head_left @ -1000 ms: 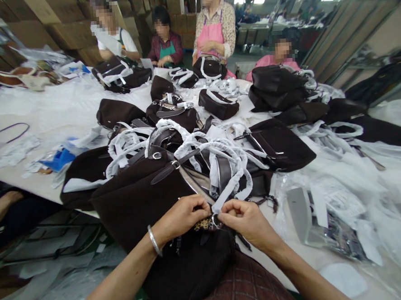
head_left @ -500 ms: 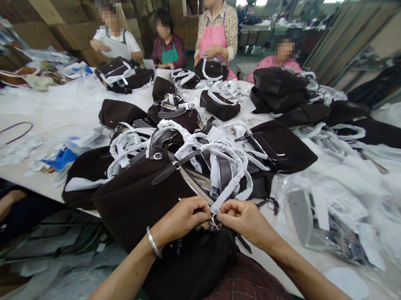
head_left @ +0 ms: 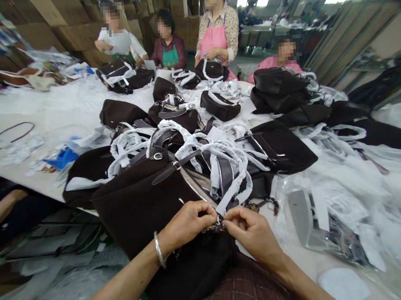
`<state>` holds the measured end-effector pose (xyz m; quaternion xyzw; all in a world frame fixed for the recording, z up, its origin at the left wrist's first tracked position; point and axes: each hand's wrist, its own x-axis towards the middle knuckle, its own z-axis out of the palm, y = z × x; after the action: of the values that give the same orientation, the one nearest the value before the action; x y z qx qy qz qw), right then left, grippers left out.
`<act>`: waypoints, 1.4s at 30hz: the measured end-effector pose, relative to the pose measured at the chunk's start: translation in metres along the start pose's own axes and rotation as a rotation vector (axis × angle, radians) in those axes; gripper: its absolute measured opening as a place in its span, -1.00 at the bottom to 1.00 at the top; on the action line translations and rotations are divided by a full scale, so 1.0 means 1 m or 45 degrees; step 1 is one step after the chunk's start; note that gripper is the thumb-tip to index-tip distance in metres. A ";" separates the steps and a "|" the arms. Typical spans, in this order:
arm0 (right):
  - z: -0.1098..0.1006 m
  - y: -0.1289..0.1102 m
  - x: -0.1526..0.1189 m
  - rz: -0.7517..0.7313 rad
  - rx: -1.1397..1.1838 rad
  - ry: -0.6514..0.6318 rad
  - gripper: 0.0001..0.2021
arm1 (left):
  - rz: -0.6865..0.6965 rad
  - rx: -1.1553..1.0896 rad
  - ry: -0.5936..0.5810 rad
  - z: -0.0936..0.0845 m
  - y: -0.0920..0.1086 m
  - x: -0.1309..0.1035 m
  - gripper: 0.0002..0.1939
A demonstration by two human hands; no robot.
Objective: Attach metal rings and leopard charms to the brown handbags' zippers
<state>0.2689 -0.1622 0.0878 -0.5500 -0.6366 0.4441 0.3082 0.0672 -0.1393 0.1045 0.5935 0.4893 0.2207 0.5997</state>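
A dark brown handbag [head_left: 139,208] lies partly on my lap and partly on the table edge. Its handles [head_left: 228,166] are wrapped in white paper. My left hand [head_left: 188,223] and my right hand [head_left: 253,232] meet at a small metal ring [head_left: 219,222] on the bag's rim. Both pinch the ring and the leopard-patterned piece attached to it. A silver bangle [head_left: 159,250] sits on my left wrist.
Several more brown handbags [head_left: 278,145] with paper-wrapped handles cover the white table [head_left: 49,114]. Clear plastic bags [head_left: 343,204] pile at the right. Other people [head_left: 213,27] sit and stand along the far side. Another person's forearm [head_left: 2,207] rests at the left edge.
Both hands have shifted slightly right and down, and their fingertips have closed tighter on the ring. The bag has barely moved.
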 end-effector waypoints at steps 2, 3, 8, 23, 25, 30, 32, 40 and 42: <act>-0.003 -0.001 -0.001 -0.194 -0.136 -0.001 -0.94 | -0.008 0.010 0.018 0.002 -0.001 0.000 -0.90; -0.004 -0.001 0.000 -0.293 -0.189 0.002 -0.92 | -0.010 0.021 0.026 0.002 -0.001 0.001 -0.90; -0.008 -0.001 0.005 -0.639 -0.408 -0.028 -0.82 | -0.015 0.041 0.044 0.002 0.002 0.002 -0.90; -0.007 -0.021 0.017 0.206 0.274 0.014 -0.73 | 0.287 0.157 0.108 -0.005 0.019 -0.002 -0.79; -0.012 -0.017 0.021 0.307 0.255 -0.001 -0.71 | 0.292 0.165 0.100 -0.004 0.017 -0.001 -0.76; -0.014 -0.010 0.029 0.394 0.079 -0.089 -0.72 | 0.401 0.603 0.304 0.002 0.005 0.000 -0.78; -0.010 -0.012 0.032 0.341 -0.045 -0.064 -0.75 | 0.444 0.890 0.378 0.005 0.000 0.000 -0.76; -0.004 -0.016 0.041 0.198 0.050 -0.138 -0.71 | 0.388 0.251 0.419 0.003 0.006 0.000 -0.82; -0.006 -0.013 0.043 0.259 0.103 -0.133 -0.72 | 0.289 0.057 0.397 0.003 0.010 0.001 -0.86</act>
<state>0.2598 -0.1191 0.0976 -0.5750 -0.5741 0.5267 0.2498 0.0730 -0.1377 0.1125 0.6167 0.5109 0.3652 0.4746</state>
